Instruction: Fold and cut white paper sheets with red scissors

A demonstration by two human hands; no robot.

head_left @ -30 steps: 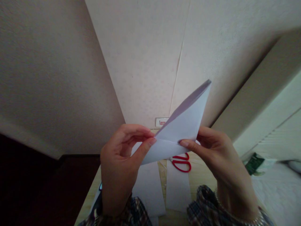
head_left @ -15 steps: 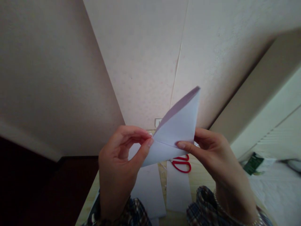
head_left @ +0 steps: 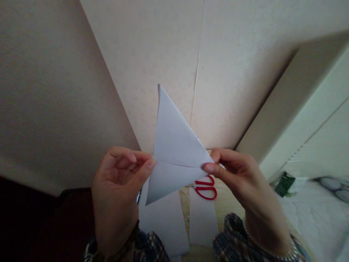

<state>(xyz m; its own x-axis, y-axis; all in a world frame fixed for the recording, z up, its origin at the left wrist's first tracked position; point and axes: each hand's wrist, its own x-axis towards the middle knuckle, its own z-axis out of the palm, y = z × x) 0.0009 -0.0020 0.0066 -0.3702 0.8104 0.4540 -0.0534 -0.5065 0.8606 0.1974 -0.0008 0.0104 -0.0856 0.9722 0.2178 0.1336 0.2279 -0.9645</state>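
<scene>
Raised above the table, a folded sheet of white paper [head_left: 178, 140] has a triangular shape with one tip pointing up and a crease running across its lower part. My left hand [head_left: 122, 189] pinches its left edge at the crease between thumb and forefinger. On the other side, my right hand [head_left: 240, 182] grips the right corner, thumb in front and fingers behind. Red-handled scissors [head_left: 205, 193] lie on the table just below the paper; their blades are mostly hidden.
White paper sheets [head_left: 163, 222] and a narrower paper strip [head_left: 203, 225] lie on the wooden table [head_left: 229, 200]. A wall [head_left: 152, 54] rises behind it. To the right, a green packet [head_left: 285, 184] and glasses [head_left: 334, 185] rest on a white quilted surface [head_left: 308, 218].
The paper's upper tip has swung from the right over to the left, and the sheet faces me flatter. Both hands still pinch it, slightly farther left in view.
</scene>
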